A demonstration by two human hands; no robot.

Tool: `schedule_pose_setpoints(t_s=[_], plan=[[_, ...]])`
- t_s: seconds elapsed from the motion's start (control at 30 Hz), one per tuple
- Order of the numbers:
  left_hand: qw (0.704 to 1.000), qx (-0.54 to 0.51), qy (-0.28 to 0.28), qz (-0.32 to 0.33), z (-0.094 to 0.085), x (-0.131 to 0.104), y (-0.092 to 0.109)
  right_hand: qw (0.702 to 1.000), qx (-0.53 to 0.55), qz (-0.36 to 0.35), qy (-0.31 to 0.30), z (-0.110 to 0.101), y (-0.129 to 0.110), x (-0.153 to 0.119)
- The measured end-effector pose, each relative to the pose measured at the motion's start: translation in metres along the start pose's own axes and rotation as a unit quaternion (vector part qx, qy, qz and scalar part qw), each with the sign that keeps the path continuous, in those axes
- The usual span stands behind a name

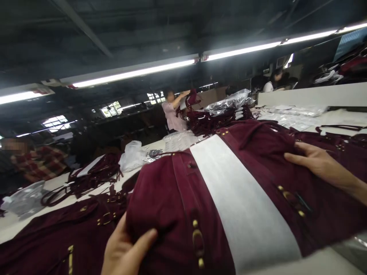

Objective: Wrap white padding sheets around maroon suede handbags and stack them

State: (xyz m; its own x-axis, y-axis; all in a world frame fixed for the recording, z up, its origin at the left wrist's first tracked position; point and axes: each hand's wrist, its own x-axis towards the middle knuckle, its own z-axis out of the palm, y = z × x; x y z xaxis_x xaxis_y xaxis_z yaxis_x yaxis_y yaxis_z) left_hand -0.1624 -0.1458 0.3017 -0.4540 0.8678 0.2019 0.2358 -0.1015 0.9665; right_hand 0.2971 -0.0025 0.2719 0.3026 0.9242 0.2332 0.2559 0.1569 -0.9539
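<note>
Between my two hands is a maroon fabric bag (160,194) with brass-coloured fittings, raised at a tilt over the table. A wide white band (243,198) runs across its middle. My left hand (129,244) grips the bag's left edge, thumb on top and fingers underneath. On the far right side, my right hand (321,164) pinches the bag with the thumb over the cloth; its other fingers are partly hidden. Another maroon bag (57,229) with a gold zip lies at the lower left, close to my left hand.
More maroon bags are piled on the white table (352,114), some under clear plastic (229,101). Plastic bags (25,198) lie at the left. A person in a pink shirt (173,116) lifts a maroon bag across the table. Someone in a checked shirt (46,162) is at the left.
</note>
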Motion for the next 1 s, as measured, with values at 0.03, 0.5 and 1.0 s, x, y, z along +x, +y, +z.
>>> schedule_pose_setpoints(t_s=[0.03,0.5,1.0], plan=[[0.998,-0.031,-0.027,0.039,0.016,0.030,0.018,0.999,0.028,-0.030,-0.027,0.013,-0.020,0.030],[0.988,-0.045,-0.086,-0.116,0.232,0.286,-0.131,0.920,-0.359,0.007,-0.160,0.161,0.149,0.317],[0.778,0.521,-0.119,0.330,0.262,0.280,-0.143,0.830,-0.522,0.029,-0.192,0.181,0.206,0.340]])
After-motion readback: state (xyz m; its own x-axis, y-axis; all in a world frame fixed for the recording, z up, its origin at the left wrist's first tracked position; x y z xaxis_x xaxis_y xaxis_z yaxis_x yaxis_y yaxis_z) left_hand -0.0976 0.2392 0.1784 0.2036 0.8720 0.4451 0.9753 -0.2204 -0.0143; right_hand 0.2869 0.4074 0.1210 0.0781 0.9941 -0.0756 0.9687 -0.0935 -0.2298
